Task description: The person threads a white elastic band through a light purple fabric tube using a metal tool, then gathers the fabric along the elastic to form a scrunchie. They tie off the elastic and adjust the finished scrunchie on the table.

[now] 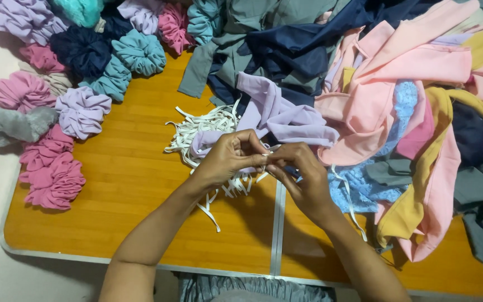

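Note:
My left hand [229, 158] and my right hand [302, 174] meet over the middle of the orange table [129, 184]. Both pinch a lilac fabric strip [275, 114] together with a white elastic band [265, 152] at the fingertips. The lilac strip runs up and to the right from my hands. A heap of white elastic strips [199, 127] lies just behind my left hand, with loose ends hanging below my wrists.
Finished scrunchies [82, 111] in lilac, pink, teal, navy and grey crowd the table's left and back. A big pile of fabric strips [415, 106] in pink, navy, grey, yellow and blue covers the right side. A metal seam [278, 223] splits the tabletop.

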